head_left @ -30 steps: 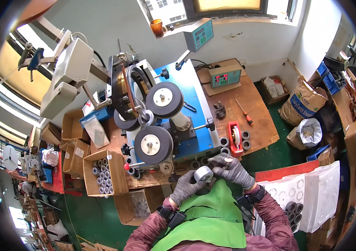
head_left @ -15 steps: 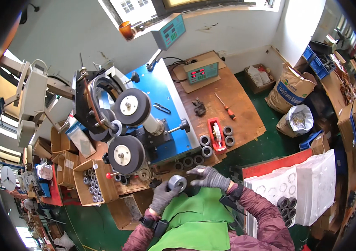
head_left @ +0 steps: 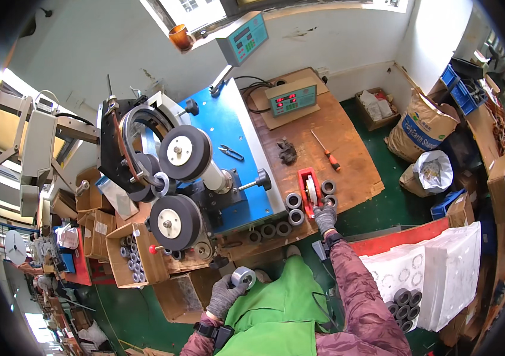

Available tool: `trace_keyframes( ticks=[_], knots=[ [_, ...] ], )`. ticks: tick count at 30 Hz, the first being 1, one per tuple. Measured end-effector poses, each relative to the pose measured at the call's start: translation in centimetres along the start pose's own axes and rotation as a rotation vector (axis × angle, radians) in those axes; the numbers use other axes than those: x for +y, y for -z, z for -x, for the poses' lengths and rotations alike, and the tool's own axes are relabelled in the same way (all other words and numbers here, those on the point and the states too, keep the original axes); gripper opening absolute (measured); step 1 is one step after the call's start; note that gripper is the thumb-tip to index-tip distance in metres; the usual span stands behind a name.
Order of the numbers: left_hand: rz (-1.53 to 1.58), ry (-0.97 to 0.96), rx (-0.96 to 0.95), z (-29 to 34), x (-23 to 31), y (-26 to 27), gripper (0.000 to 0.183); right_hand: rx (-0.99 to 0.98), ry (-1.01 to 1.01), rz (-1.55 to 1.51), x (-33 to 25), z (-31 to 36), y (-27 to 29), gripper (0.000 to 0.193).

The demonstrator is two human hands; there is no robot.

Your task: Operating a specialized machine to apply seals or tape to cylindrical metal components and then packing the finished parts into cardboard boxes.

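My left hand (head_left: 226,296), in a grey knit glove, is closed around a grey ring-shaped core (head_left: 243,277), held over the green apron. Its round hole faces up. My right hand (head_left: 325,218), also gloved, reaches forward to the near end of a red tape dispenser (head_left: 307,188) on the brown bench. Its fingers look drawn together there; whatever lies between them is too small to make out. Dark rings stand on both sides of the dispenser, among them one ring (head_left: 293,200) on its left and another ring (head_left: 328,187) on its right.
A winding machine with black rollers (head_left: 185,152) stands on a blue plate (head_left: 212,121). Behind the dispenser lie a screwdriver (head_left: 331,157) and a control box (head_left: 291,101). A cardboard box (head_left: 154,252) of rings sits left. More dark rings (head_left: 402,296) rest on white foam sheets at right.
My right hand has left the ring's side and gone forward and right to the tape dispenser. My left hand still holds the ring, now slightly lower and further left.
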State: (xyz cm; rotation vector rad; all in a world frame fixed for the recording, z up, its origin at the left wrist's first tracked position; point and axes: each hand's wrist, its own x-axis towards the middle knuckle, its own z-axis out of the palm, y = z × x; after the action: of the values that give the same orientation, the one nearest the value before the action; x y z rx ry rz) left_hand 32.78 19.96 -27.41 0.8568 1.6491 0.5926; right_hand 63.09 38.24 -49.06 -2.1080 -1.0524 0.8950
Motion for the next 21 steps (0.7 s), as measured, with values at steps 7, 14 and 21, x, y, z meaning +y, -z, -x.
trace_keyframes(
  ticks=[7, 14, 21],
  knots=[
    [0.035, 0.033, 0.045, 0.4, -0.8, 0.3, 0.032, -0.003, -0.002, -0.002, 2.4, 2.4, 0.8, 0.045],
    [0.000, 0.029, 0.001, -0.5, -0.1, -0.1, 0.033, -0.092, -0.292, -0.173, 7.0, 0.1, -1.2, 0.066],
    [-0.011, 0.034, 0.008, -0.4, -0.3, 0.4, 0.034, -0.177, -0.233, -0.475, 5.2, 1.5, -0.2, 0.062]
  ],
)
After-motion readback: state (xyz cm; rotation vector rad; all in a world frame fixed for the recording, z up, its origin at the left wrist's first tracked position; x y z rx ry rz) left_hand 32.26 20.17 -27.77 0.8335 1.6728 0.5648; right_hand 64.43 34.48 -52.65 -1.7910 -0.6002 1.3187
